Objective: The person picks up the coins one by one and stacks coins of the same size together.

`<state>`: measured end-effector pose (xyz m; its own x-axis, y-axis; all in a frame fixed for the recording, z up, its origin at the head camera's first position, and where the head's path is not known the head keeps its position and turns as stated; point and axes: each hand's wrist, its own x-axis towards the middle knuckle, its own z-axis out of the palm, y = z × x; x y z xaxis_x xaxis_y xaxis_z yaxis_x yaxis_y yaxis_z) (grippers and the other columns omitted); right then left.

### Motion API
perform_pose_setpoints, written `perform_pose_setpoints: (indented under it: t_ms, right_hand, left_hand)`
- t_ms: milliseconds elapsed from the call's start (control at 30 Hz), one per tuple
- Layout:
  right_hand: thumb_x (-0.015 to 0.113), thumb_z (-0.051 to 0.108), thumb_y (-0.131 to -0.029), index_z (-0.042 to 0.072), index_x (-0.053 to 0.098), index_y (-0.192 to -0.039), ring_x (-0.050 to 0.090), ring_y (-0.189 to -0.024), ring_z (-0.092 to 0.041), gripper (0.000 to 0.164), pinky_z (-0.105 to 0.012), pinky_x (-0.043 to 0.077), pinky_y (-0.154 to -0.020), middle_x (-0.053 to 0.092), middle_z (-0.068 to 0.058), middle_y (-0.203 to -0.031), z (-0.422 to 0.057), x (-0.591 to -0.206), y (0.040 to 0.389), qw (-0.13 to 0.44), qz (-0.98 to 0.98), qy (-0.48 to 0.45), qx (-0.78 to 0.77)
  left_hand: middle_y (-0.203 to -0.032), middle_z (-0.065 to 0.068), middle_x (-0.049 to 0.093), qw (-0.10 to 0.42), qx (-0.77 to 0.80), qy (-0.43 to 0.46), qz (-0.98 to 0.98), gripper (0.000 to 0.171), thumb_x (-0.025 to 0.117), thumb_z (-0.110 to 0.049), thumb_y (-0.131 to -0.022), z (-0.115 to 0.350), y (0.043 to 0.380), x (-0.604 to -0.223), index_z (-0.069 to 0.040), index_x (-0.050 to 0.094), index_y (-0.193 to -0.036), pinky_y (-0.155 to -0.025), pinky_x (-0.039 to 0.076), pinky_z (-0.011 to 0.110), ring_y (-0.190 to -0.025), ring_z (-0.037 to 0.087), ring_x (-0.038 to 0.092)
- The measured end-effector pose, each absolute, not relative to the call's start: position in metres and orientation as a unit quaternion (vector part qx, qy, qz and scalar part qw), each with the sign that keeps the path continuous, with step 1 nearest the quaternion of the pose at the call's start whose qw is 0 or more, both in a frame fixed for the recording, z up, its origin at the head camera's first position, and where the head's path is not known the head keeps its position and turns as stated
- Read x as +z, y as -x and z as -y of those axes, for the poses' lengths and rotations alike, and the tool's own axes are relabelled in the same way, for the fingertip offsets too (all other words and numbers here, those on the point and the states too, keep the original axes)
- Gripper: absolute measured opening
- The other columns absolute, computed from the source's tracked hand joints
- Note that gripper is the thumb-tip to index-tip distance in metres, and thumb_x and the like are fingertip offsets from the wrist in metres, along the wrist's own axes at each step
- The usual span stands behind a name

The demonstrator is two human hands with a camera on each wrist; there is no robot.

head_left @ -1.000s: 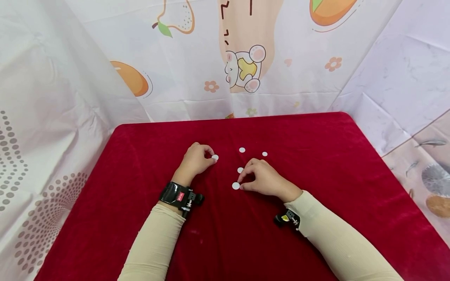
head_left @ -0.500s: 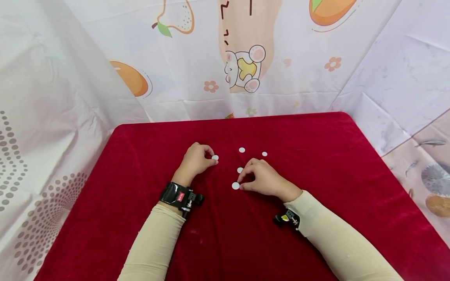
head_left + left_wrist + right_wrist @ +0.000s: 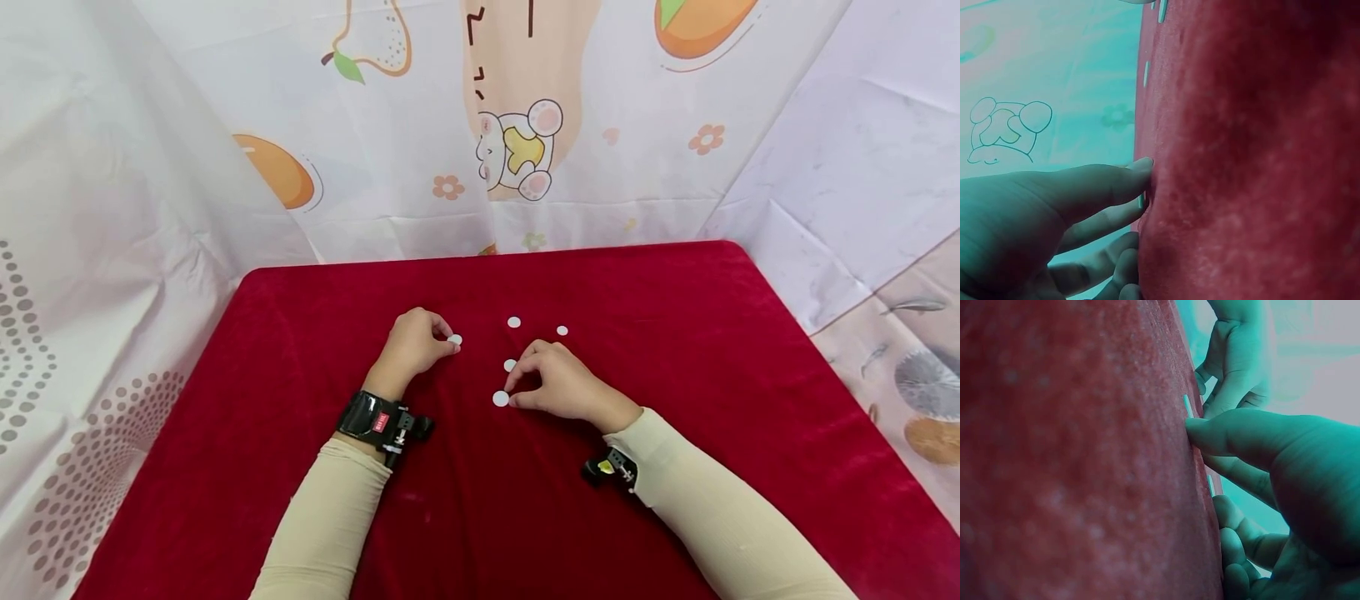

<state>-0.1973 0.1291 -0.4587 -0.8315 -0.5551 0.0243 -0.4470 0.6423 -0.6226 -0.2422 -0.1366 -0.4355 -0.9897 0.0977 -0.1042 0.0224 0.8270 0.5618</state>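
Note:
Several thin white round discs lie on a red cloth. In the head view my left hand (image 3: 411, 346) is at the left of the group, pinching one white disc (image 3: 455, 340) between thumb and index finger. Its edge (image 3: 1141, 200) shows between the fingers in the left wrist view. My right hand (image 3: 562, 382) holds the right edge of the nearest white disc (image 3: 500, 398) with thumb and index fingertips, the disc lying flat at the cloth. Just behind those fingers is another white disc (image 3: 510, 365), close to the index finger.
Farther back lie a white disc (image 3: 513, 322) and a smaller white disc (image 3: 562, 331). The red cloth (image 3: 480, 517) covers the whole table, its back edge meeting a printed white curtain (image 3: 390, 150). More curtains hang at both sides.
The head view has shifted very slightly. Both hands and the discs keep practically the same places on the cloth.

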Motion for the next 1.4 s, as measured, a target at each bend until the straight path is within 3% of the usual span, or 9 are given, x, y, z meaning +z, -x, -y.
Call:
perform_pose_setpoints:
  t_ms: [533, 1400]
  right_hand:
    - [0.088, 0.025, -0.081, 0.037, 0.08, -0.089, 0.052, -0.105, -0.016, 0.016, -0.037, 0.047, -0.092, 0.061, 0.007, -0.107, -0.129, -0.458, 0.198, 0.091, -0.903, 0.274, -0.319]
    - [0.088, 0.026, -0.081, 0.037, 0.08, -0.09, 0.052, -0.104, -0.015, 0.016, -0.038, 0.045, -0.092, 0.062, 0.007, -0.106, -0.129, -0.459, 0.199, 0.084, -0.904, 0.281, -0.312]
  left_hand:
    - [-0.086, 0.002, 0.072, 0.086, 0.283, -0.044, -0.954, 0.016, 0.085, -0.028, -0.086, 0.137, 0.243, -0.435, -0.013, 0.079, -0.09, -0.073, 0.052, 0.035, -0.084, 0.022, 0.063]
    - [-0.082, -0.003, 0.072, 0.126, 0.281, -0.093, -0.947, 0.014, 0.087, -0.03, -0.085, 0.125, 0.236, -0.427, -0.018, 0.08, -0.087, -0.07, 0.052, 0.034, -0.08, 0.019, 0.063]
